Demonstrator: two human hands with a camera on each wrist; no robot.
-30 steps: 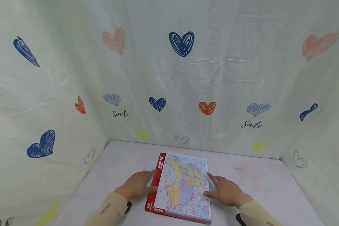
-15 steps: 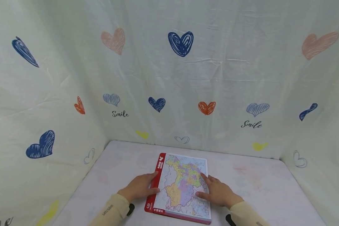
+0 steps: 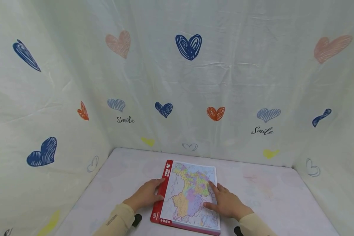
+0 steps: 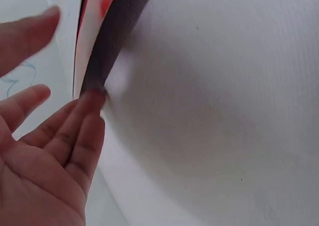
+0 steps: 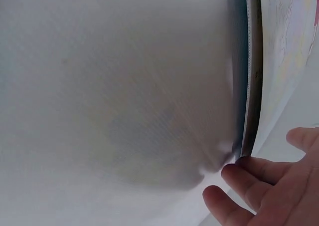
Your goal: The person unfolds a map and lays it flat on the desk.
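A thick, flat map board [image 3: 191, 193] lies on the white table, its top printed with a coloured map. Down its left side runs a red border [image 3: 158, 206] with white lettering. My left hand [image 3: 143, 196] is at that border, fingers nearly straight. The left wrist view shows the fingertips [image 4: 93, 99] right at the board's dark lower edge and the thumb raised above. My right hand [image 3: 226, 201] reaches over the right edge, with index finger and thumb overlapping the printed map. In the right wrist view, the other fingers [image 5: 249, 181] extend along the board's side, close to the tabletop.
The white tabletop [image 3: 265, 186] spreads around the board, with faint reddish smudges on the right. A pale curtain [image 3: 239, 82] with printed hearts and "Smile" lettering stands behind and at both sides. Each wrist, in a cream sleeve [image 3: 118, 218], carries a small black piece.
My right hand has moved left, from beside the right edge to over the board's top. The left hand has shifted slightly right against the red border. The board stays in place.
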